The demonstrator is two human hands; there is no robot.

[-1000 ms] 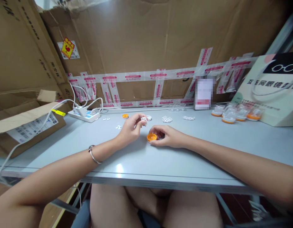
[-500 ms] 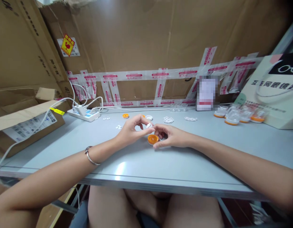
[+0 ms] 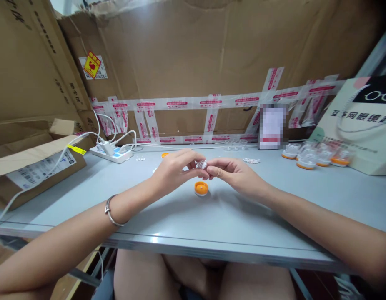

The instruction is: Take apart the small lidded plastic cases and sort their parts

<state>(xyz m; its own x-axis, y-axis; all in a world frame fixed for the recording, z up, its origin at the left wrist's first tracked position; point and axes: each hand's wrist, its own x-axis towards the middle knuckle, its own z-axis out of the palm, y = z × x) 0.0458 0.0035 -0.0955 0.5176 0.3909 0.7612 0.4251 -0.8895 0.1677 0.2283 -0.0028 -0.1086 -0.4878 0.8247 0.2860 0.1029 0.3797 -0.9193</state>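
Above the table, my left hand (image 3: 174,168) is closed in a pinch around a small clear plastic piece (image 3: 200,164) with some white showing at it. My right hand (image 3: 235,171) meets it from the right, thumb and fingertips pinched at the piece's edge. Just below both hands, a round orange disc-shaped part (image 3: 201,187) with a white underside lies on the table, touched by neither hand. Fingers cover part of the clear piece, so its exact shape is hard to make out.
Several clear-topped orange containers (image 3: 305,159) stand at the right by a printed bag (image 3: 358,125). Small white parts (image 3: 251,160) and another orange part (image 3: 165,155) lie farther back. A power strip (image 3: 111,153) and an open carton (image 3: 39,162) are at the left.
My right hand has left the orange part and risen to the piece at my left fingertips. A clear piece now shows there, where a small white piece showed before.
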